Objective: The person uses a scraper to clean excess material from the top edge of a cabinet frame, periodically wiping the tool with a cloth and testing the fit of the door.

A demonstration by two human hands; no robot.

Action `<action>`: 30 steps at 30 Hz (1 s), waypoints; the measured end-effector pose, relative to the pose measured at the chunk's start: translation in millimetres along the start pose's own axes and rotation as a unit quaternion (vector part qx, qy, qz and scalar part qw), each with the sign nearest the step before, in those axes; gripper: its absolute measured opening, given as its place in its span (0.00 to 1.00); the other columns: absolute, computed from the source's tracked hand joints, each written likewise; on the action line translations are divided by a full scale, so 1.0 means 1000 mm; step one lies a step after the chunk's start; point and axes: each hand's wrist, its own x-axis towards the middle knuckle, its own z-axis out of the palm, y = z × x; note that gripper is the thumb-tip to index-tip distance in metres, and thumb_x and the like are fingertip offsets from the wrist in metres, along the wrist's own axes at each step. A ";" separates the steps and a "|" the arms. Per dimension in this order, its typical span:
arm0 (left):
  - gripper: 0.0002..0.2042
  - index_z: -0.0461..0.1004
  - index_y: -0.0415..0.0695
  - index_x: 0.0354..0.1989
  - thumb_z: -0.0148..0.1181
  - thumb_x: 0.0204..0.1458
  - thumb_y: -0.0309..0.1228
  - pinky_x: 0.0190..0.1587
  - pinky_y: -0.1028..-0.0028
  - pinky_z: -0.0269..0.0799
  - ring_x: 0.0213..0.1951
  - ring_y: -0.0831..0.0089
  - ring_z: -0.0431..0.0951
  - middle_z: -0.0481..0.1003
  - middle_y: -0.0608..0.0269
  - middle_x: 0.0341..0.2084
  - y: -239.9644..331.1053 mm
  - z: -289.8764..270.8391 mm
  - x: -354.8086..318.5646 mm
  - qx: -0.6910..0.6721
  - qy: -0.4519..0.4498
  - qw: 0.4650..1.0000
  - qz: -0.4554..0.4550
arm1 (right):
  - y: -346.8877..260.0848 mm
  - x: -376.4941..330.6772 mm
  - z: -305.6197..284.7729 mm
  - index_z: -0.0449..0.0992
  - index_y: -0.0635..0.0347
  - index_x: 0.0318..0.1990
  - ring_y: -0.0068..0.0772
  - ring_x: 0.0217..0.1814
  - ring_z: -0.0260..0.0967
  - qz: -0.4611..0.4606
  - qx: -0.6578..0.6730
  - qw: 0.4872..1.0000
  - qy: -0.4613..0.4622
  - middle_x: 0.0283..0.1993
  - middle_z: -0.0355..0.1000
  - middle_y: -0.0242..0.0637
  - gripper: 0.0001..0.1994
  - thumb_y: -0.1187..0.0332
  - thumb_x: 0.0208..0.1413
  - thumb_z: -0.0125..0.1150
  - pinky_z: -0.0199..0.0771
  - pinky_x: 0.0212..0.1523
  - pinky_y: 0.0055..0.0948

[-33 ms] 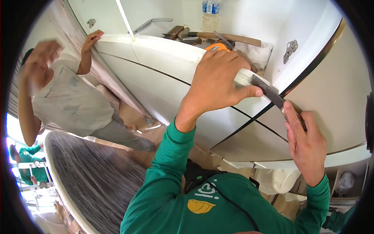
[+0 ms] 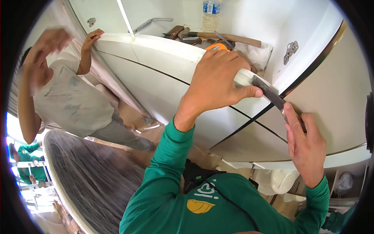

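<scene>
One dark-bladed tool (image 2: 269, 92) sits at the right end of the white ledge (image 2: 165, 46), clamped in the right hand's (image 2: 306, 144) grip, probably best kept low and clear of the left hand (image 2: 216, 82) (draped over the ledge, closure unclear).

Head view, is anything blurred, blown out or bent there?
In the head view, the co-worker's raised hand is blurred, the far-left background glares white, the white trim at lower right curves, probably from the lens, while the dark blade looks fairly sharp.
</scene>
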 end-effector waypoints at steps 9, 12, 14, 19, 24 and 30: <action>0.48 0.84 0.38 0.50 0.75 0.39 0.75 0.79 0.32 0.42 0.61 0.51 0.76 0.82 0.52 0.50 -0.003 0.002 -0.015 0.111 0.062 0.988 -0.083 | 0.003 0.001 0.001 0.75 0.39 0.76 0.40 0.41 0.77 -0.004 -0.005 1.000 0.005 0.51 0.68 0.38 0.33 0.73 0.63 0.71 0.82 0.36 0.43; 0.49 0.84 0.37 0.49 0.75 0.36 0.76 0.79 0.33 0.43 0.61 0.51 0.77 0.83 0.52 0.48 -0.001 0.001 -0.013 0.100 0.062 0.989 -0.091 | 0.004 0.002 0.002 0.76 0.40 0.75 0.38 0.41 0.78 -0.012 -0.017 1.000 0.001 0.52 0.69 0.39 0.32 0.73 0.63 0.72 0.83 0.37 0.40; 0.50 0.84 0.37 0.48 0.76 0.34 0.77 0.78 0.33 0.43 0.60 0.51 0.77 0.83 0.52 0.48 0.001 0.002 -0.011 0.092 0.063 0.989 -0.100 | 0.007 0.003 0.002 0.77 0.41 0.74 0.36 0.41 0.79 -0.021 -0.030 0.999 0.003 0.52 0.69 0.39 0.32 0.72 0.62 0.73 0.83 0.37 0.38; 0.49 0.85 0.37 0.45 0.77 0.33 0.77 0.78 0.35 0.43 0.57 0.51 0.77 0.83 0.52 0.47 0.003 0.002 -0.011 0.083 0.064 0.989 -0.104 | 0.008 0.004 0.003 0.77 0.45 0.74 0.35 0.39 0.78 -0.045 -0.019 0.999 0.013 0.51 0.70 0.38 0.32 0.72 0.62 0.73 0.83 0.36 0.37; 0.46 0.85 0.38 0.43 0.78 0.34 0.75 0.76 0.37 0.46 0.54 0.51 0.78 0.83 0.54 0.44 -0.002 0.008 -0.014 0.086 0.091 0.988 -0.085 | 0.011 0.006 0.006 0.76 0.48 0.74 0.34 0.38 0.77 -0.077 -0.041 0.996 0.036 0.50 0.70 0.37 0.30 0.72 0.63 0.71 0.82 0.36 0.35; 0.40 0.85 0.43 0.39 0.78 0.36 0.73 0.76 0.34 0.47 0.55 0.53 0.78 0.83 0.59 0.43 0.001 0.001 -0.011 0.076 0.057 0.990 -0.105 | 0.007 0.008 0.009 0.75 0.49 0.74 0.32 0.37 0.75 -0.076 -0.052 0.995 0.042 0.48 0.69 0.36 0.30 0.72 0.64 0.69 0.83 0.36 0.31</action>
